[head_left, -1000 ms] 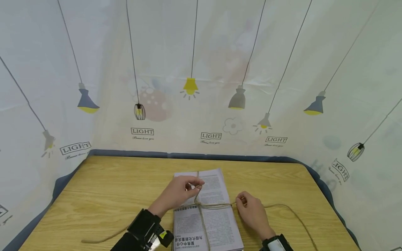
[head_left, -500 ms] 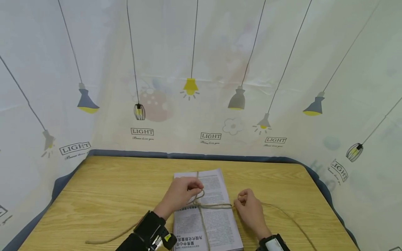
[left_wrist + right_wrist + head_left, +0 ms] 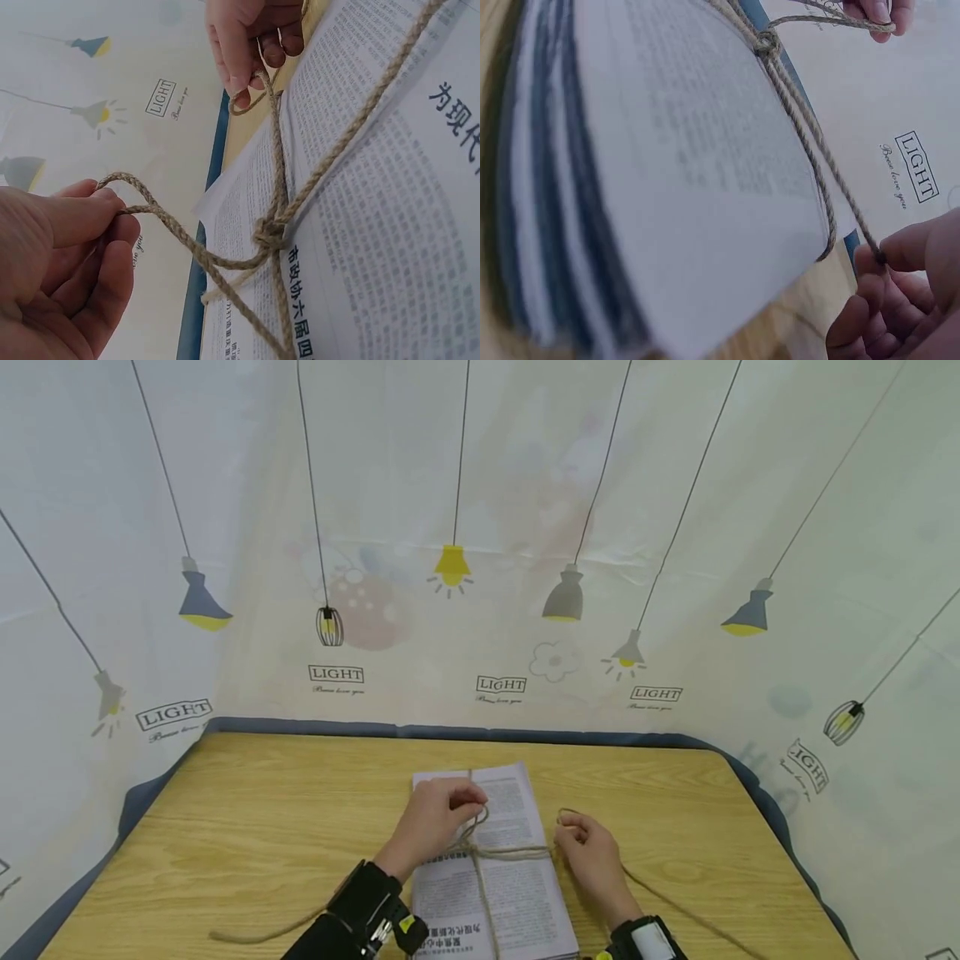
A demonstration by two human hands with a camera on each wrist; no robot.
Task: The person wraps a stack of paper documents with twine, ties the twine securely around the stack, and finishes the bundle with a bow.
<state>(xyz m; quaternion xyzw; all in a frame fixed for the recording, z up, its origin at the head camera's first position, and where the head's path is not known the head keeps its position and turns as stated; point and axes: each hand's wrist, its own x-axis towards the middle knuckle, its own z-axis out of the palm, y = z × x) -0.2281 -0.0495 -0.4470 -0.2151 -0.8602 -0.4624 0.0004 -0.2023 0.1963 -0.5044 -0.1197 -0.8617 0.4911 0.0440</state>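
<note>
A stack of newspapers (image 3: 498,877) lies on the wooden table (image 3: 247,843), bound crosswise by brown twine (image 3: 510,852) knotted at the middle (image 3: 268,232). My left hand (image 3: 442,814) pinches a loop of the twine (image 3: 112,184) just above the knot. My right hand (image 3: 588,852) pinches the other strand (image 3: 874,251) beside the stack's right edge, with a small loop showing over its fingers. In the right wrist view the stack's edge (image 3: 592,225) fills the frame and the knot (image 3: 766,43) sits near the top.
Loose twine tails trail across the table to the left (image 3: 255,933) and to the right (image 3: 690,914). A curtain printed with hanging lamps (image 3: 480,568) closes off the table's back and sides.
My right hand has moved up and slightly left toward the stack, forming a small loop in its strand. My left hand has stayed by the knot, holding its loop.
</note>
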